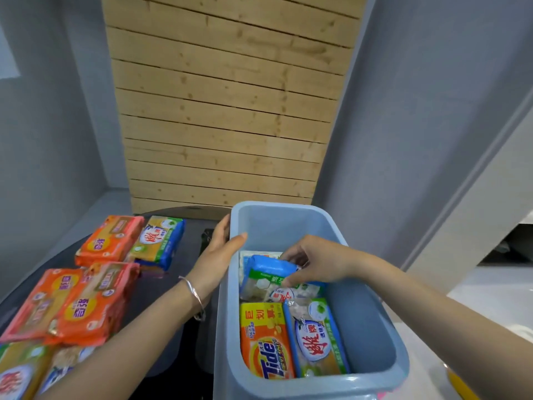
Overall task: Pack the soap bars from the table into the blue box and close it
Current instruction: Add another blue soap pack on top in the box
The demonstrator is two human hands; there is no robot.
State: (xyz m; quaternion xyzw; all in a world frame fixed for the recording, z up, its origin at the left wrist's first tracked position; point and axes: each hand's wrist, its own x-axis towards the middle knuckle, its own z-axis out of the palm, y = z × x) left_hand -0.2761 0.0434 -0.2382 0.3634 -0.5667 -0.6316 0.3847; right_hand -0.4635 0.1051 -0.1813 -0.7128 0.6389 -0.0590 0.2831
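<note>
1. Your right hand is inside the blue box, pinching a blue-and-green soap bar. The bar is tilted, with its long axis across the box's width.
2. Your left hand rests on the box's left wall, fingers straight, thumb over the rim.
3. The Tide bar and its neighbour lie flat at the near end. The far end looks free.
4. The remaining orange soap packs lie to the left on the dark bench, nearer your left hand.
5. A wooden slat panel stands behind, between grey walls.
</note>
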